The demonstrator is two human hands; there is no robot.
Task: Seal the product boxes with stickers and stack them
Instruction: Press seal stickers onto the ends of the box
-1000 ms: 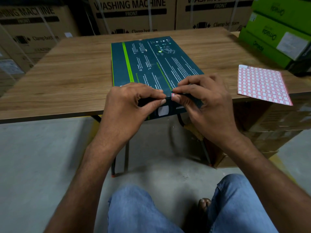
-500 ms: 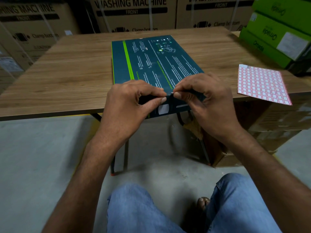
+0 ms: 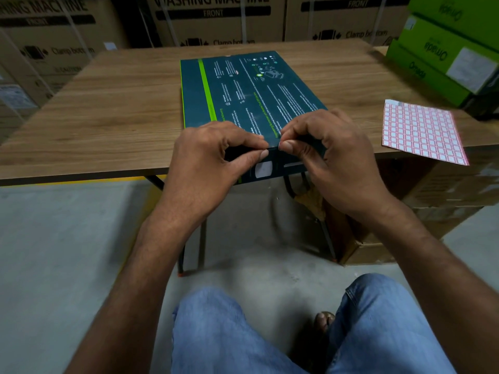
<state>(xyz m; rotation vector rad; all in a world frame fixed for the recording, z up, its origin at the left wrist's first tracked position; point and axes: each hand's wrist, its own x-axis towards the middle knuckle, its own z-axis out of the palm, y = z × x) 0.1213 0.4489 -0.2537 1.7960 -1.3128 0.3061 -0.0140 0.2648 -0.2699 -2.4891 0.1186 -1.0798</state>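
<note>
A flat dark teal product box [image 3: 243, 95] with a green stripe lies on the wooden table [image 3: 108, 109], its near end jutting over the table's front edge. My left hand [image 3: 213, 163] grips the box's near edge, thumb on the front face and fingers curled on top. My right hand [image 3: 326, 155] grips the same edge just to the right, its thumb and forefinger pinched at the top corner of the flap. Both thumbs almost meet there. The sticker itself is hidden under the fingertips. A sheet of red-and-white stickers [image 3: 424, 130] lies on the table to the right.
Green product boxes [image 3: 442, 52] are stacked at the table's far right corner. Large washing machine cartons [image 3: 216, 20] stand behind the table. Brown cardboard boxes [image 3: 442, 201] sit on the floor under the right side. My knees in blue jeans [image 3: 297, 333] are below.
The small red-and-white sticker that my right fingers held at the box edge is no longer visible; both thumbs now press closer together on that edge. The box has not moved.
</note>
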